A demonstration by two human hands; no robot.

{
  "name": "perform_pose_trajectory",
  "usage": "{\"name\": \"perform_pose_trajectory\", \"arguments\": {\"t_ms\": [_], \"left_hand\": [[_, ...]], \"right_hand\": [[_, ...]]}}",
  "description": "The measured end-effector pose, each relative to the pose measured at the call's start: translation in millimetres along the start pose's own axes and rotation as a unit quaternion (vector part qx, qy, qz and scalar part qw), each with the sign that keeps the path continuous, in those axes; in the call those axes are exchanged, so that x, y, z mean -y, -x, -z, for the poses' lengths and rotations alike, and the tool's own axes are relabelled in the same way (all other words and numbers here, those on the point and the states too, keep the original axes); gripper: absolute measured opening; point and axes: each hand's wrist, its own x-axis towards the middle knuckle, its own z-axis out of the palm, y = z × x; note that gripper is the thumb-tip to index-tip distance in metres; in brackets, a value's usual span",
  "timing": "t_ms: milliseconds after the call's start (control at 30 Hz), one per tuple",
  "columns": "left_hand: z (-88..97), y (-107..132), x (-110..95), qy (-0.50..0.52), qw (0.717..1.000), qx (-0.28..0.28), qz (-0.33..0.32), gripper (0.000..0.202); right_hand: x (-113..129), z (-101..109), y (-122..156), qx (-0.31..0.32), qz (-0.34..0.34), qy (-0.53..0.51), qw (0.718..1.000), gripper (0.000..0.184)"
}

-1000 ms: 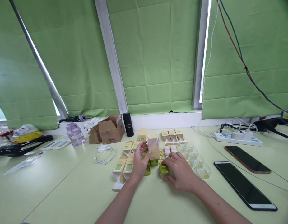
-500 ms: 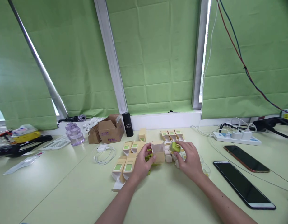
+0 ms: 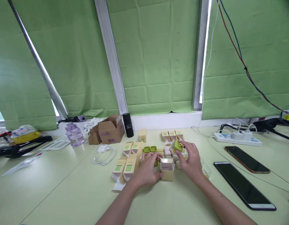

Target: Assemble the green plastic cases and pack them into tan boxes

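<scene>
My left hand [image 3: 150, 168] grips the side of a small tan cardboard box [image 3: 167, 175], which stands upright on the table with its top open and white inside. My right hand [image 3: 188, 157] pinches a small green rounded case [image 3: 177, 145] above and to the right of that box. Under and beside my hands lie several white and pinkish small cases [image 3: 168, 152] and several green open cases [image 3: 150, 149]. Left of my left hand stand several tan boxes with green labels [image 3: 129, 168], their flaps open. Part of the green cases is hidden by my left hand.
Three open boxes [image 3: 172, 136] and one closed tan box [image 3: 143, 135] stand farther back. A black cylinder [image 3: 128, 125], a brown carton [image 3: 111, 131] and a purple bottle [image 3: 75, 134] line the wall. Two phones [image 3: 244, 185] and a power strip [image 3: 238, 139] lie at right.
My left hand has brought the box down and to the right, onto the table nearer me. The green case in my right hand has shifted slightly up and right and tilted.
</scene>
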Motion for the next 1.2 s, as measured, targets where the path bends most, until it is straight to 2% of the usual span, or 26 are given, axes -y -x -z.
{"name": "perform_pose_trajectory", "arguments": {"t_ms": [100,167,300,400,500,600,833,1000,1200], "left_hand": [[2.6,0,4,0.032,0.999,-0.004,-0.03,0.064],[5.4,-1,6,0.075,0.995,-0.021,-0.069,0.058],[9.8,0,5,0.146,0.977,-0.04,-0.154,0.023],[10.3,0,5,0.123,0.979,-0.027,-0.163,0.006],[8.1,0,6,0.075,0.985,-0.025,-0.153,0.011],[2.6,-1,7,0.055,0.988,-0.052,-0.137,0.023],[-12.8,-6,8,0.119,0.984,-0.127,-0.043,0.028],[-10.2,-8,9,0.205,0.971,-0.117,-0.029,0.036],[-6.7,-9,12,0.244,0.964,-0.104,-0.025,0.049]], "right_hand": [[0,0,0,0.0,0.004,-0.001,1.0,0.034],[1,0,0,-0.002,0.004,-0.003,1.0,0.034],[2,0,1,-0.007,-0.003,-0.011,1.0,0.034],[3,-1,2,-0.007,-0.007,-0.019,1.0,0.034],[4,-1,2,-0.007,-0.004,-0.023,1.0,0.033],[6,0,1,-0.009,-0.003,-0.029,1.0,0.033],[13,2,2,-0.015,-0.015,-0.059,0.998,0.034],[17,5,2,-0.031,-0.038,-0.089,0.995,0.036],[19,5,2,-0.023,-0.059,-0.16,0.985,0.038]]}}
